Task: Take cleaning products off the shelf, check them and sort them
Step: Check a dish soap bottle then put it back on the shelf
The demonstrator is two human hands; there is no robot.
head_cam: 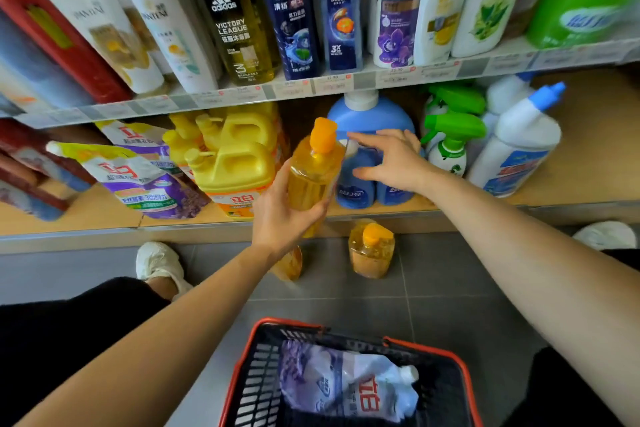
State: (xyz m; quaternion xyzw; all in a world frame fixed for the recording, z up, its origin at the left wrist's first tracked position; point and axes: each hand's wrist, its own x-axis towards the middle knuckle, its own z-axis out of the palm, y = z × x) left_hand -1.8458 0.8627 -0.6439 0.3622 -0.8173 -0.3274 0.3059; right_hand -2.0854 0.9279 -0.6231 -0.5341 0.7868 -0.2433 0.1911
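We grip the orange-capped bottle point(313, 177) in our left hand point(277, 217), its fingers grasping the lower body, in front of the lower shelf point(588, 166). The bottle's long axis stands near upright, cap tipped slightly right. Our right hand point(393, 161) hovers released, fingers point(367, 139) spread, just right of the cap and directly before the blue bottles point(356, 191), so it looks the nearer hand to take one.

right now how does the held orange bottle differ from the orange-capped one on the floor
The held bottle is gripped by the left hand at shelf height; the floor bottle stands free on the tiles. The held bottle leans slightly; the floor bottle stands upright. Both have orange caps and amber liquid.
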